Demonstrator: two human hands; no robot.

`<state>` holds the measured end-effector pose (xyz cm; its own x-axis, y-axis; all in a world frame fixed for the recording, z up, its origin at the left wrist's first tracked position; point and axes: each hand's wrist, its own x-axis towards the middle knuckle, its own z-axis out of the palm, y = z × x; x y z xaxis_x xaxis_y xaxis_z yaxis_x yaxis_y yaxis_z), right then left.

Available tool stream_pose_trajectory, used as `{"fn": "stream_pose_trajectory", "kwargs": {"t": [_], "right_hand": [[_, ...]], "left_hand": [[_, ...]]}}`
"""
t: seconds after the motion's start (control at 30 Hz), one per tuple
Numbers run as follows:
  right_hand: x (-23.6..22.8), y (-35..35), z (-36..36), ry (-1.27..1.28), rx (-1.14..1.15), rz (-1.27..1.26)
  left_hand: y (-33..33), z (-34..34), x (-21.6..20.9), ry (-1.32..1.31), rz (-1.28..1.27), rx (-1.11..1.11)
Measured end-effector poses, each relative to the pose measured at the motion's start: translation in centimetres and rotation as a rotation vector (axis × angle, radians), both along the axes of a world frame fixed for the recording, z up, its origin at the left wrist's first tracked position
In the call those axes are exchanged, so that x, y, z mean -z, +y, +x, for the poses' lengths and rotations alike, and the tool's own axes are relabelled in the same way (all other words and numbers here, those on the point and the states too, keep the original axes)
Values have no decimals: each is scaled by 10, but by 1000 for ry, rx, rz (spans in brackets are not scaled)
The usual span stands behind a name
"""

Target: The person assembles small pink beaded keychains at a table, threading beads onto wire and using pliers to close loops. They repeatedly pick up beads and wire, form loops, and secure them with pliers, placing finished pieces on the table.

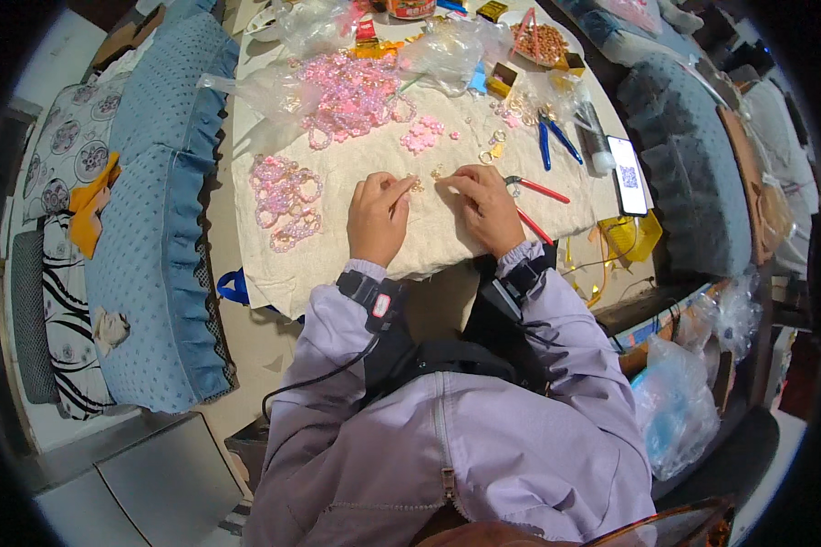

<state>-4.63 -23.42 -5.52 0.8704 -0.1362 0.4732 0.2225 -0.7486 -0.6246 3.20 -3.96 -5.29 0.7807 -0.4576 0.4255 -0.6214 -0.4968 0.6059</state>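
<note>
Near cloth edge [420,265] | left grip [379,219], right grip [489,210]: gold pieces [418,185] | gap between

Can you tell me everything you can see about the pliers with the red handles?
The pliers have two slim red handles that look plastic-coated, and a small head that looks like dark metal. They lie on the cream cloth, just to the right of the right hand. The head is toward the hand and the handles are spread apart like a V. The hand hides part of them, so I can't tell if it touches them.
</note>
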Motion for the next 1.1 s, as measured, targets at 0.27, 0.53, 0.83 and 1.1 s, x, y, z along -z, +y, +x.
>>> {"fn": "stream_pose_trajectory", "kwargs": {"t": [0.27, 0.53, 0.83, 1.1], "right_hand": [[0, -4, 0, 16, 17, 153], [-7, 3, 3, 36, -83, -4], [-13, 13, 2, 59, -13, 15], [-3, 7, 1, 19, -13, 35]], "left_hand": [[1, 5, 3, 9, -19, 26], [1, 12, 7, 104, -170, -43], [61, 9, -13, 94, -277, -319], [139, 20, -12, -58, 69, -575]]}}
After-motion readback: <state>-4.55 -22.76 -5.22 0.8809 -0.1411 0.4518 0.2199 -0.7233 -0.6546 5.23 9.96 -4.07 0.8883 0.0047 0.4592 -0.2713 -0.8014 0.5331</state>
